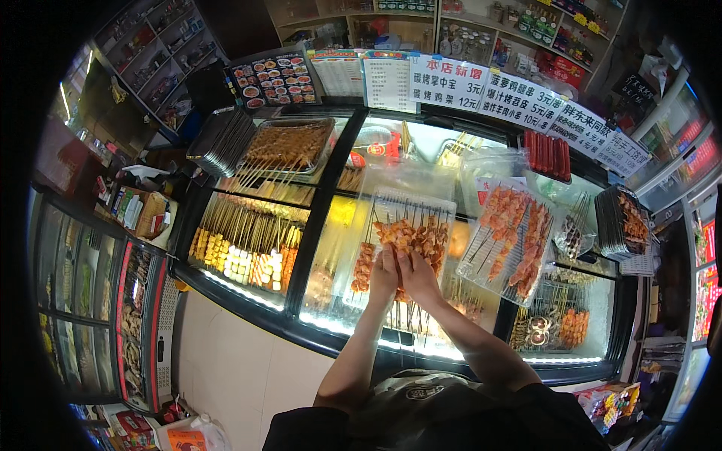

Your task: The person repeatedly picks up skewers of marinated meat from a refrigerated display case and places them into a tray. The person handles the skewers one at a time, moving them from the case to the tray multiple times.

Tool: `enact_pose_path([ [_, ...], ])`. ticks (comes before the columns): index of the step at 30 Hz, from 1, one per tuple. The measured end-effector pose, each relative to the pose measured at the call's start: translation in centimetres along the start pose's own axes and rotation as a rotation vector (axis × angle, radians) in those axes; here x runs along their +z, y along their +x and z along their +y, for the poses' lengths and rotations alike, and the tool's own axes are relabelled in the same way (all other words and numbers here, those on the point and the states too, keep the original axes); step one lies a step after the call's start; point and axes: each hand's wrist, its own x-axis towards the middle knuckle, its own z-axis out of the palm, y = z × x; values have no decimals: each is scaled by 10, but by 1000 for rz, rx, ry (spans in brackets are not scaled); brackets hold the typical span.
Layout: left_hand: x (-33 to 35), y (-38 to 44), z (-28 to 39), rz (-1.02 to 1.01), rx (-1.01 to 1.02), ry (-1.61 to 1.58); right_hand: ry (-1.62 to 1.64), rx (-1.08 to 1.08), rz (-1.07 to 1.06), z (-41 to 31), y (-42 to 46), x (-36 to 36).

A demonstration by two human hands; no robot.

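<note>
My left hand (384, 274) and my right hand (415, 278) lie side by side on a bunch of raw meat skewers (415, 234), with the fingertips on the meat. How far the fingers close round them is hidden. These skewers lie in a clear plastic tray (447, 211) on top of the glass display case. Dark sticks stick out past the tray's near edge, below my hands. At the left side of the same tray lies a shorter group of meat skewers (362, 268). A second clear tray (471, 265) holds more meat skewers (530, 248) to the right.
The display case's black frame (307, 253) borders the work area. A metal tray of skewers (290, 146) and stacked black trays (220, 141) stand at the back left. More stacked trays (612, 225) and packed red sausages (547, 155) are at right. Menu boards (389, 79) line the back.
</note>
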Motion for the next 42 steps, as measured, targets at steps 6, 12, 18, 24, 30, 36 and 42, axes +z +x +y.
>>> enact_pose_path([
  [6, 8, -8, 0, 57, 21, 87, 199, 73, 58, 3, -5, 1],
  [12, 11, -7, 5, 24, -69, -62, 454, 112, 22, 19, 3, 3],
  [18, 13, -10, 14, -28, -76, -54, 438, 72, 112, 10, -1, -3],
  [24, 23, -37, 1, 46, 171, 215, 232, -38, 281, -5, 0, -17],
  [30, 29, -42, 7, 131, 214, 101, 156, -33, 280, -9, -10, -6],
  [36, 26, -24, -24, 8, -24, -50, 214, -79, 232, -1, -4, -9],
  [42, 31, -21, -23, 33, -135, -12, 241, -136, 311, 3, 0, -14],
])
